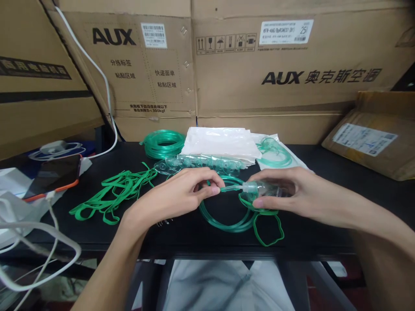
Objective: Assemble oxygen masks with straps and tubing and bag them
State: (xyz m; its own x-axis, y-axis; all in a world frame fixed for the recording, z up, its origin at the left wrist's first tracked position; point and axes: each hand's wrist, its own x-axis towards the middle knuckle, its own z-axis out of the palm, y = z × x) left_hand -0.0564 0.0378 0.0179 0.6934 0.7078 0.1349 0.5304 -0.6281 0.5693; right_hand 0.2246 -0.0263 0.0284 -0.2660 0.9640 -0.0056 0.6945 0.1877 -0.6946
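Mask (274, 190) is held above the near part of the black table (311, 242), right of centre, its clear connector (250, 187) pointed left. Body is gripped by the right hand (296, 188), thumb on the near side, fingers curled over the far side and partly hiding it. Tube (231, 188) is pinched near its end between thumb and fingertips of the left hand (191, 190); tube end is lined up with the connector and meets it. How far it is pushed on cannot be told. Loops of green tubing are seen below, between the hands. Green strap (268, 212) is hung under the mask in an open loop. Straps pile (125, 188) is left of the left hand. Row of clear masks (207, 162) is laid behind the hands, in front of white packets (220, 140); tubing coil (162, 152) is set beside the packets, on their left.
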